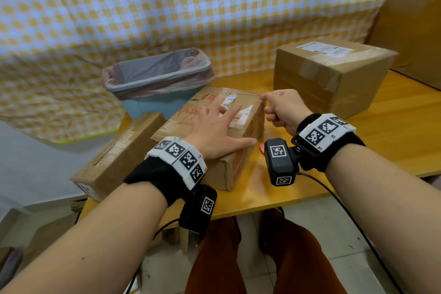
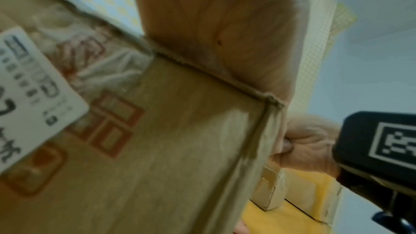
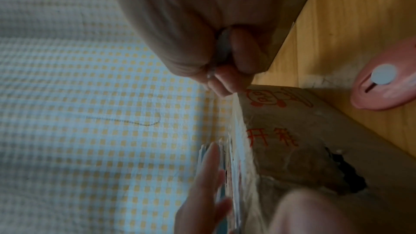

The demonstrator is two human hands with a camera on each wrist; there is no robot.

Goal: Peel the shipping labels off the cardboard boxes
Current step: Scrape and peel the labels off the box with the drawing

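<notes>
A worn cardboard box (image 1: 229, 164) with red print lies mid-table. My left hand (image 1: 214, 131) presses flat on its top, fingers spread. On that top are a small barcode label (image 1: 229, 100) and a white label (image 1: 246, 112) that my fingers partly cover. My right hand (image 1: 274, 107) is curled at the box's far right corner; in the right wrist view its fingertips (image 3: 221, 84) pinch a thin white edge of label or tape there. The left wrist view shows another white label (image 2: 33, 95) on the box's side. A bigger box (image 1: 334, 79) at the back right carries a shipping label (image 1: 324, 49).
A blue bin (image 1: 157, 76) with a pink liner stands behind the middle box. A long box (image 1: 114, 157) lies at the left table edge. A pink round tool (image 3: 387, 86) sits on the yellow table (image 1: 393, 131) under my right wrist. Checked cloth hangs behind.
</notes>
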